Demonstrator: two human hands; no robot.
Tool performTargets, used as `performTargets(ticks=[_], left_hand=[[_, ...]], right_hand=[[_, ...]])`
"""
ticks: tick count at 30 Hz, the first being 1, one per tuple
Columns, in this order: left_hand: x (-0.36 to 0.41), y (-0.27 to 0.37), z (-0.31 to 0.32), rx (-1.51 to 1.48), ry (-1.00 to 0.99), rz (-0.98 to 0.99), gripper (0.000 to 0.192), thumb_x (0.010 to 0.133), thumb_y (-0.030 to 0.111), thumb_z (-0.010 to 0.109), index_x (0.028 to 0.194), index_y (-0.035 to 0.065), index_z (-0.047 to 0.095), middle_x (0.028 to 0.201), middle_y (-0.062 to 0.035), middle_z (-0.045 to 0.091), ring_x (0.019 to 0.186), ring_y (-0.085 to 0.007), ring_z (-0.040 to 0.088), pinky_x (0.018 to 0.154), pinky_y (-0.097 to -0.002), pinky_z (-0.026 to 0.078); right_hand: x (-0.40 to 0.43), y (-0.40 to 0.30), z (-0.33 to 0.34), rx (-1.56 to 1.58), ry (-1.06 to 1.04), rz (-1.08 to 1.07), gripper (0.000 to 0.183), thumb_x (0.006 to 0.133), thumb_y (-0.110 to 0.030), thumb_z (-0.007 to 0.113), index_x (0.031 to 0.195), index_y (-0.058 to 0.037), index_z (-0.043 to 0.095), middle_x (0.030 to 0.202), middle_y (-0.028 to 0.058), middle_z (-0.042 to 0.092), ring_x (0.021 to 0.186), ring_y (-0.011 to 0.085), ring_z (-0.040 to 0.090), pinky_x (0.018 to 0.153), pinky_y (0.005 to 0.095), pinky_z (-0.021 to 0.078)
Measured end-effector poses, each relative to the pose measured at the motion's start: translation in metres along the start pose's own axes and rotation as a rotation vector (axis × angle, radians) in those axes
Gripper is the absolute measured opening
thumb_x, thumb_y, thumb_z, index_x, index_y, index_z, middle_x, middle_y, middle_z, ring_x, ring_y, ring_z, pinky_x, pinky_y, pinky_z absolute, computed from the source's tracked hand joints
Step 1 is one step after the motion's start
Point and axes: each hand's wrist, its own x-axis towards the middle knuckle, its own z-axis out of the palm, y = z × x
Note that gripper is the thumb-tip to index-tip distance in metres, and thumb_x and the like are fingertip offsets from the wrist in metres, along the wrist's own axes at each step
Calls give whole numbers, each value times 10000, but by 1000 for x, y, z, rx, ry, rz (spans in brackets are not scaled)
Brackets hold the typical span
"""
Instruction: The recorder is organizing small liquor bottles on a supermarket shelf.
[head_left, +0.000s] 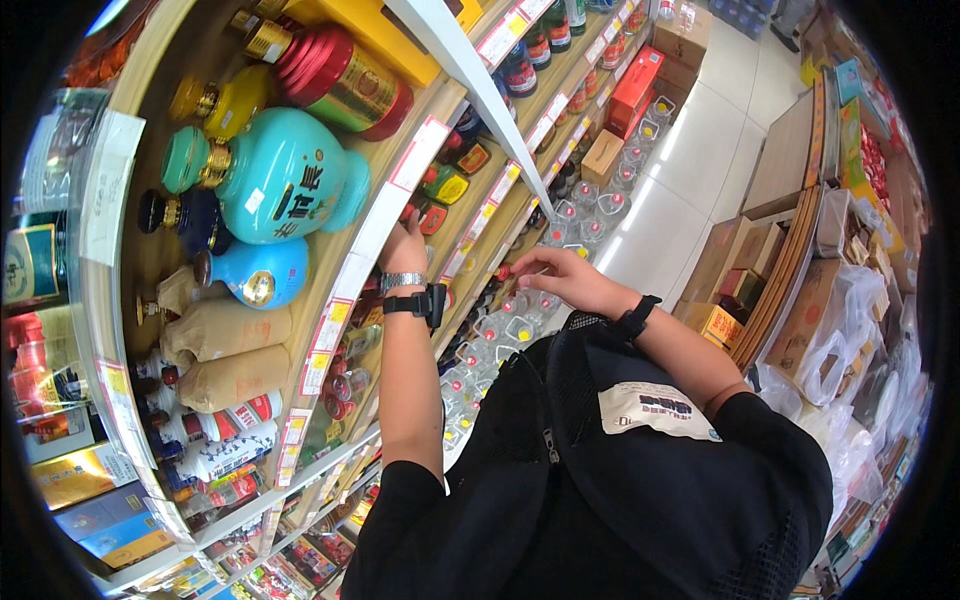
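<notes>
My left hand (405, 244) reaches into a shelf below the one with large liquor jars. Its fingertips are at the red cap of a small bottle (407, 212); whether they grip it is hidden. Beside it lies a dark bottle with a yellow-green label (448, 185). My right hand (559, 276) hovers in front of the lower shelves with its fingers apart and slightly bent, nothing visible in it. Near its fingertips is a bottle's red cap (503, 271), and clear plastic jugs (517, 328) stand on the floor below.
A turquoise ceramic jar (289, 176), a blue jar (274, 274) and paper-wrapped bottles (240, 326) crowd the upper shelf. A white upright post (487, 105) crosses the shelf fronts. Across the tiled aisle (667, 202) stand cardboard boxes (709, 262) and plastic bags (840, 360).
</notes>
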Motion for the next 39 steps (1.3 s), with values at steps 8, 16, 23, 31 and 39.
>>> performTargets(ticks=[8, 16, 23, 31, 39], left_hand=[[-45, 58, -44, -134, -83, 63, 278, 957, 180, 652, 1217, 88, 618, 1157, -154, 655, 1018, -376, 655, 844, -455, 538], [-73, 109, -80, -24, -291, 826, 250, 792, 161, 692, 1032, 104, 653, 1151, -54, 628, 954, -207, 664, 760, -329, 535], [-85, 146, -117, -81, -58, 1122, 151, 725, 165, 657, 866, 112, 652, 1043, -28, 621, 928, -167, 606, 765, -292, 506], [-110, 127, -137, -27, -18, 1103, 128, 702, 166, 659, 818, 110, 655, 967, -33, 620, 882, -176, 599, 780, -300, 517], [-143, 97, -136, -94, 150, 1019, 140, 690, 164, 659, 810, 91, 654, 902, -36, 595, 886, -195, 600, 750, -298, 498]], right_hand=[[11, -17, -27, -20, -54, 38, 373, 927, -84, 716, 1273, -23, 591, 1117, 75, 670, 1003, 144, 658, 902, 310, 538], [34, -52, -26, -424, -185, -323, 639, 798, -72, 801, 1382, -42, 543, 1374, 134, 579, 1278, 288, 558, 1058, 398, 451], [13, -33, -25, -107, -358, -30, 206, 897, -29, 672, 1091, -39, 603, 1039, 38, 628, 1000, 137, 583, 925, 309, 485], [-2, -38, 9, -166, -284, 62, 268, 900, -22, 628, 1164, -46, 588, 1061, 28, 628, 1018, 122, 580, 915, 290, 475], [-37, -35, 49, -404, -232, 29, 262, 894, 1, 588, 1152, -39, 591, 1075, 34, 623, 1027, 104, 560, 900, 277, 469]])
